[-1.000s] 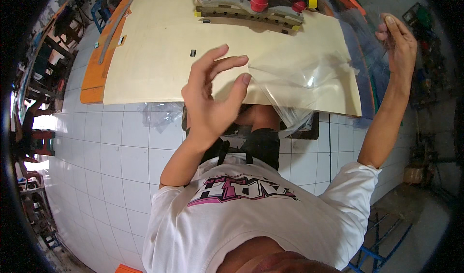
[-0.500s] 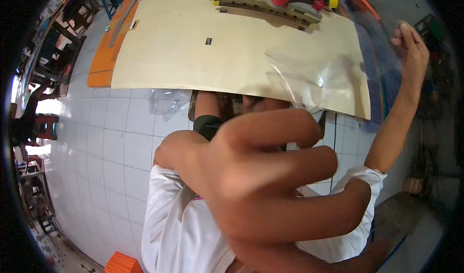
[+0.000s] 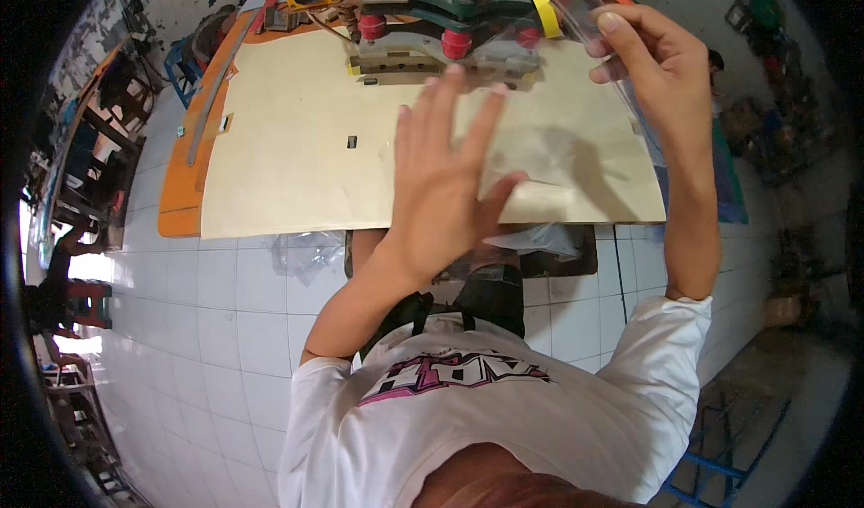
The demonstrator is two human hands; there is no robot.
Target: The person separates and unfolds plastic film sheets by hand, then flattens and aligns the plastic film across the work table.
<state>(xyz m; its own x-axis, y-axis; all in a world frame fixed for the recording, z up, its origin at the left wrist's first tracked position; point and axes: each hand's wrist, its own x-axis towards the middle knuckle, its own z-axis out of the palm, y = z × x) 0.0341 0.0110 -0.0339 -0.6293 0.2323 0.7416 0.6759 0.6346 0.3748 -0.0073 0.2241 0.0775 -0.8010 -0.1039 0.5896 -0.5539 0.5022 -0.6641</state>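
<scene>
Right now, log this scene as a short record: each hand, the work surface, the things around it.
left hand: blurred, fingers spread, above the cream sheet; no grip visible
right hand: raised, fingers pinching clear plastic film
surface: cream sheet on an orange tabletop
on sheet: small dark piece, left of the left hand
far side: dark green device with red cylindrical parts
left edge: long grey strip

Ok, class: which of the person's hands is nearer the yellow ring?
Right. The right hand is just right of the yellow ring; the left hand is farther off in the picture, below and to its left, over the sheet.
</scene>
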